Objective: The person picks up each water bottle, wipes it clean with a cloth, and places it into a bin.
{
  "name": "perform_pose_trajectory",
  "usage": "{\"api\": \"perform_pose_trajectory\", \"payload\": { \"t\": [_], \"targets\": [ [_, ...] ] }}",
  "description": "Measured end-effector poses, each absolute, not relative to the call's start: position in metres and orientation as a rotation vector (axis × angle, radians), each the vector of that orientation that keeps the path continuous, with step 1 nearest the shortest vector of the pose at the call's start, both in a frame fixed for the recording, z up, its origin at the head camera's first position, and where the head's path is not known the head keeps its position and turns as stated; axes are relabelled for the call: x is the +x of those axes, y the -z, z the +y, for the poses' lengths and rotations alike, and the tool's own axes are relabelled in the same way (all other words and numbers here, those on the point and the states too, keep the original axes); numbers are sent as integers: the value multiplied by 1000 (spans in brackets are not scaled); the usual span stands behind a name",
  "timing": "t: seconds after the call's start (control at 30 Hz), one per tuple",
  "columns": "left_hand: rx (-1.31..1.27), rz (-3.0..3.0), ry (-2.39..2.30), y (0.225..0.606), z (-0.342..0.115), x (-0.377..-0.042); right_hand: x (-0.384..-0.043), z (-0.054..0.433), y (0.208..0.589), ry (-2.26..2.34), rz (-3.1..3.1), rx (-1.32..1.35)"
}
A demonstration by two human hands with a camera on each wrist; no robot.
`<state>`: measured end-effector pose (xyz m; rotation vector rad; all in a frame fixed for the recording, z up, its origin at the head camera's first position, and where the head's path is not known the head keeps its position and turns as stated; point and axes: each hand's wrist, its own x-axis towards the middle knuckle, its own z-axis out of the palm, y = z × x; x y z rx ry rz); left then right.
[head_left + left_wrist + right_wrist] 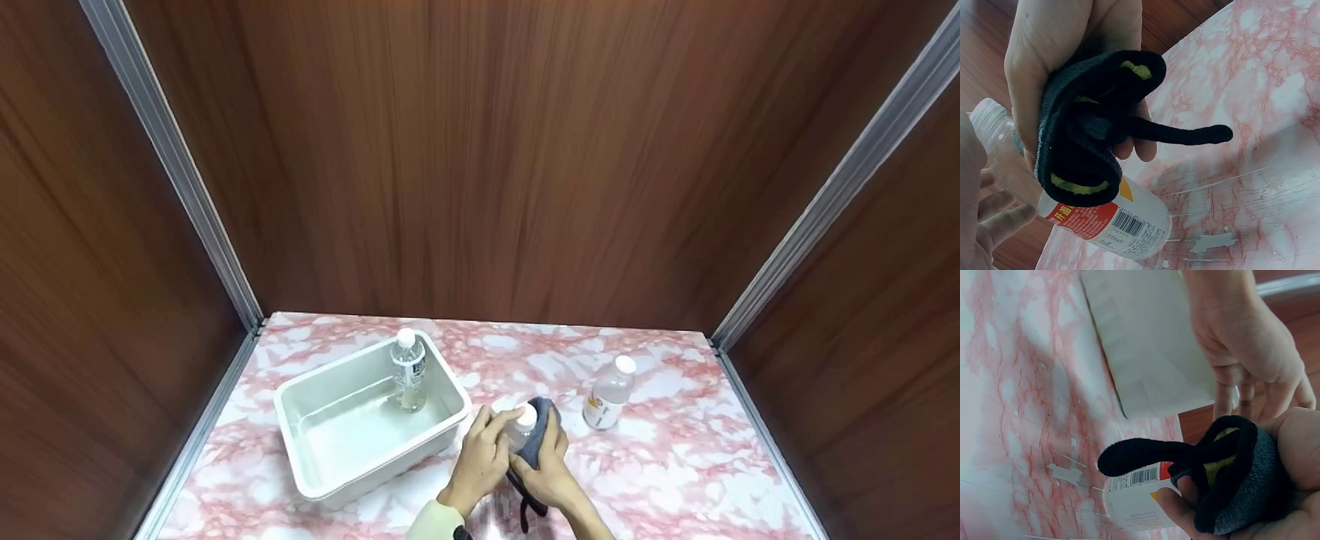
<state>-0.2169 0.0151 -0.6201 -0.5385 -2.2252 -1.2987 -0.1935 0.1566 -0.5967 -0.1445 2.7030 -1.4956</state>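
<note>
A clear plastic bottle (519, 433) with a white cap stands on the table between the two hands. Its label (1129, 225) is white, red and yellow and carries a barcode. My left hand (480, 456) holds the bottle near its top, one finger against the cap. My right hand (551, 466) grips a folded grey cloth (534, 442) and keeps it against the bottle's right side. In the right wrist view the cloth (1241, 478) shows black edging, a yellowish patch inside and a black loop (1145, 455) hanging free.
A white plastic bin (337, 484) stands left of the hands, with an upright clear bottle (409, 375) in its far right corner. Another white-capped bottle (609, 397) stands to the right. Brown wood-grain panels (480, 187) wall in the marbled pink table (675, 480).
</note>
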Motion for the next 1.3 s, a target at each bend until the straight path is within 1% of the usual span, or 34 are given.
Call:
{"api": "perform_pose_trajectory", "payload": {
  "t": [0.77, 1.0, 1.3],
  "targets": [
    [-535, -2253, 1303, 618, 16, -215, -194, 157, 605, 1504, 2741, -222],
    [-545, -2296, 1162, 620, 16, -214, -194, 158, 612, 1492, 2736, -265],
    [-617, -2228, 1027, 627, 17, -218, -193, 157, 619, 1474, 2786, -210]
  ]
}}
